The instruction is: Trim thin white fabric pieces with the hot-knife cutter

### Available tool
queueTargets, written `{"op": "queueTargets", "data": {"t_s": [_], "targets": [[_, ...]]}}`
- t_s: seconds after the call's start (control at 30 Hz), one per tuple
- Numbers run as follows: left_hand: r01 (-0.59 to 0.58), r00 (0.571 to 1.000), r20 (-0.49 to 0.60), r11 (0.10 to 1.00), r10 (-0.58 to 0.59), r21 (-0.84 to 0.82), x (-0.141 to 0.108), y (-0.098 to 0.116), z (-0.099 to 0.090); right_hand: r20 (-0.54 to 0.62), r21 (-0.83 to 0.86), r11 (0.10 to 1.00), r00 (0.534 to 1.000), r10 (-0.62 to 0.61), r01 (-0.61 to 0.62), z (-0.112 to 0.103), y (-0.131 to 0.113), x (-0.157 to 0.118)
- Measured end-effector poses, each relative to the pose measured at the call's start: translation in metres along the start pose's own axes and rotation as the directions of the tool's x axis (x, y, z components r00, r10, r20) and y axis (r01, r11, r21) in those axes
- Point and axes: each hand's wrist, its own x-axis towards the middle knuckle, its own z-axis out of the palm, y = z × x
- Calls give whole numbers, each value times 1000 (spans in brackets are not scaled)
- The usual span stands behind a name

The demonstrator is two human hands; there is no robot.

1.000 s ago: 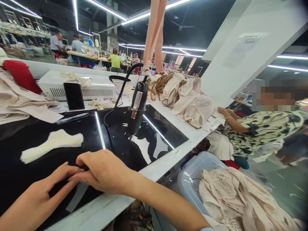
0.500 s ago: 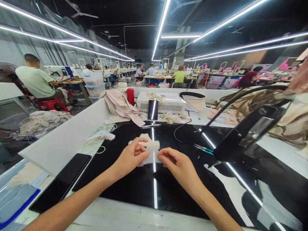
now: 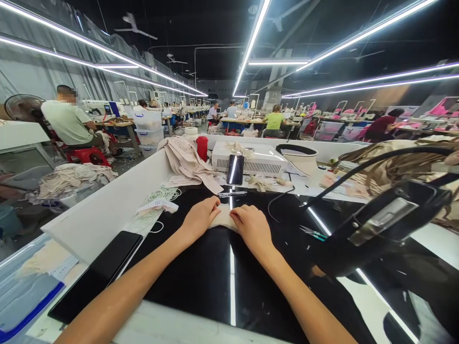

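Over the glossy black work surface [image 3: 201, 277], a small cream fabric piece [image 3: 224, 218] is stretched between my two hands. My left hand [image 3: 201, 215] pinches its left end, fingers closed with the thumb against them. At the right end, my right hand [image 3: 253, 227] grips it between thumb and curled fingers. Parts of the fabric are covered by the fingertips. Just beyond the hands lies a pen-like silver tool [image 3: 232, 194].
A black phone [image 3: 235, 169] leans on a white vented box [image 3: 251, 160]. Teal thread snips [image 3: 312, 233] lie right, near a black arm-like device [image 3: 380, 224]. Left are pale green cord [image 3: 163, 195], a black flat panel [image 3: 96, 274] and draped beige fabric [image 3: 190, 162]. Co-workers sit beyond.
Both hands have moved slightly away from me and now hold the cream fabric at its ends. The whitish sheet seen under it before no longer shows. The view has shifted a little.
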Motion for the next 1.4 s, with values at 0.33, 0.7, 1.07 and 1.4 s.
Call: {"op": "queueTargets", "data": {"t_s": [0.33,0.7,1.07,1.4], "targets": [[-139,990,50,970,131,201,2,-19,-10,33,-120,981,988,-148,151,-29,-40,-36],[-254,967,115,918,229,303,-15,10,-18,-14,242,963,992,128,-121,-101,35,-206],[-666,710,336,745,619,33,-73,92,49,-109,-181,968,982,155,-173,-119,97,-259],[-791,531,541,610,653,40,-85,153,110,-87,-327,945,996,-29,-1,-96,95,-248]]}}
